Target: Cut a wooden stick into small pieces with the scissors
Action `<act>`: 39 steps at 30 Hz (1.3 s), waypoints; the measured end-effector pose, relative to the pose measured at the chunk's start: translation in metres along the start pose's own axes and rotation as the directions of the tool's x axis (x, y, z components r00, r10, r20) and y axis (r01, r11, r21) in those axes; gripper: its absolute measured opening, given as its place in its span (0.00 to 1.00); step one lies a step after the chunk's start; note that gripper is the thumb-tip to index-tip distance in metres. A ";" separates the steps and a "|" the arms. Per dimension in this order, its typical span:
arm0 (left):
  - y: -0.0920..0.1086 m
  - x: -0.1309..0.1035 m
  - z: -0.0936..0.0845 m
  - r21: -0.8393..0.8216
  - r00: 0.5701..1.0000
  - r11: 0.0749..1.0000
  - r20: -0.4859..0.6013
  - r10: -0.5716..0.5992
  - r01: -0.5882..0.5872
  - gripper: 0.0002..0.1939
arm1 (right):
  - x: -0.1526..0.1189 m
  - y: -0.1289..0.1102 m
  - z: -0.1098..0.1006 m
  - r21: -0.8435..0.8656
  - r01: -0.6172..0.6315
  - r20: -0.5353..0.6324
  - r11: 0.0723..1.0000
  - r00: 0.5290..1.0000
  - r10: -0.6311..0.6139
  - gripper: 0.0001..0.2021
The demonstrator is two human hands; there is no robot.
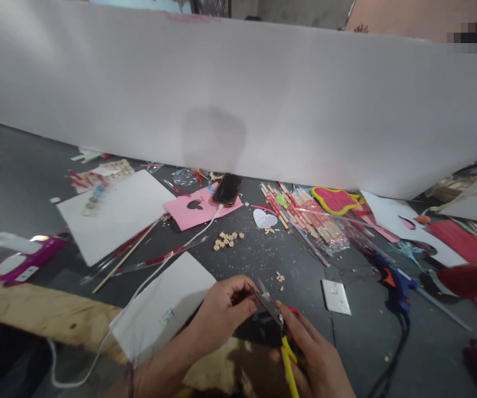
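Near the table's front edge, my right hand [310,345] is wrapped round scissors with yellow handles [288,365], whose metal blades point up and left. Just left of the blades is my left hand [225,309], its thumb and forefinger pinched together; whatever they hold is too small to make out. Tiny cut wooden pieces [279,277] lie beyond the blades. A pile of small wooden pieces [226,241] sits farther back on the dark table.
A white board [167,304] lies beside my left forearm. Behind are a phone [227,189] on pink paper [184,213] and wrapped sticks [313,215]. At the right are a small white card [336,297] and a blue glue gun [399,290]; a tall white panel [221,83] stands behind.
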State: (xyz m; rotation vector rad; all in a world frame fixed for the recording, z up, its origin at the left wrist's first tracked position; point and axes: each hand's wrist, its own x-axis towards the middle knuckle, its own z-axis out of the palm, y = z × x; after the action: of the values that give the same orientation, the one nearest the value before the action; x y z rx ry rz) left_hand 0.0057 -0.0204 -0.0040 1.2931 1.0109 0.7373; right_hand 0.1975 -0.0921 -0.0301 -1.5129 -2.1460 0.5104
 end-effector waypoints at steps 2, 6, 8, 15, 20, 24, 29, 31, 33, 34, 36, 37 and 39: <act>-0.001 0.000 0.000 0.000 1.000 1.000 -0.009 0.009 -0.009 0.08 | 0.000 0.001 0.002 0.026 -0.024 0.008 0.999 1.000 0.024 0.26; -0.001 0.000 0.001 0.007 1.000 1.000 -0.020 0.019 -0.019 0.08 | -0.003 0.003 0.006 0.058 -0.077 0.057 0.995 0.996 0.074 0.26; 0.001 -0.001 0.000 0.022 1.000 0.999 -0.019 0.024 -0.023 0.09 | -0.005 0.002 0.005 0.063 -0.103 0.080 0.993 0.992 0.098 0.27; 0.003 0.000 0.000 -0.055 0.999 0.998 0.033 0.006 -0.004 0.10 | -0.004 -0.006 -0.003 0.088 -0.086 0.050 0.992 0.995 0.081 0.28; -0.003 0.001 -0.002 -0.162 0.990 0.982 0.114 -0.084 0.102 0.12 | -0.004 -0.005 -0.002 0.066 -0.079 0.039 0.995 0.996 0.077 0.27; -0.001 0.000 -0.002 -0.179 0.990 0.978 0.110 -0.091 0.110 0.12 | -0.006 -0.005 0.001 0.064 -0.102 0.056 0.993 0.994 0.099 0.27; 0.002 0.000 -0.002 -0.137 0.992 0.985 0.089 -0.090 0.101 0.12 | -0.007 -0.007 0.002 0.081 -0.147 0.072 0.986 0.987 0.141 0.26; 0.002 -0.001 -0.002 -0.131 0.993 0.987 0.081 -0.083 0.094 0.12 | -0.006 -0.009 0.002 0.069 -0.167 0.085 0.983 0.983 0.161 0.26; 0.001 -0.001 -0.002 -0.127 0.995 0.989 0.077 -0.069 0.078 0.11 | -0.005 -0.010 0.001 0.073 -0.178 0.089 0.981 0.981 0.171 0.26; 0.001 -0.001 -0.002 -0.124 0.995 0.990 0.075 -0.059 0.068 0.11 | -0.004 -0.010 0.001 0.084 -0.177 0.084 0.981 0.982 0.170 0.27; 0.000 -0.002 -0.002 -0.119 0.996 0.992 0.074 -0.042 0.051 0.10 | -0.004 -0.011 0.001 0.108 -0.167 0.074 0.980 0.984 0.160 0.26; 0.000 -0.002 -0.001 -0.119 0.997 0.992 0.072 -0.036 0.044 0.10 | -0.004 -0.010 0.002 0.115 -0.164 0.070 0.980 0.985 0.156 0.26; 0.001 -0.002 -0.001 -0.114 0.998 0.993 0.060 -0.032 0.038 0.09 | -0.005 -0.009 0.006 0.130 -0.168 0.059 0.977 0.985 0.161 0.26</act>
State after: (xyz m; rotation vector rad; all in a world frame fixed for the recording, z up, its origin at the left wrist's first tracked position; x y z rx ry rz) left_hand 0.0045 -0.0216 -0.0031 1.1880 0.9287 0.7169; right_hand 0.1885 -0.0999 -0.0307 -1.6249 -1.9872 0.7398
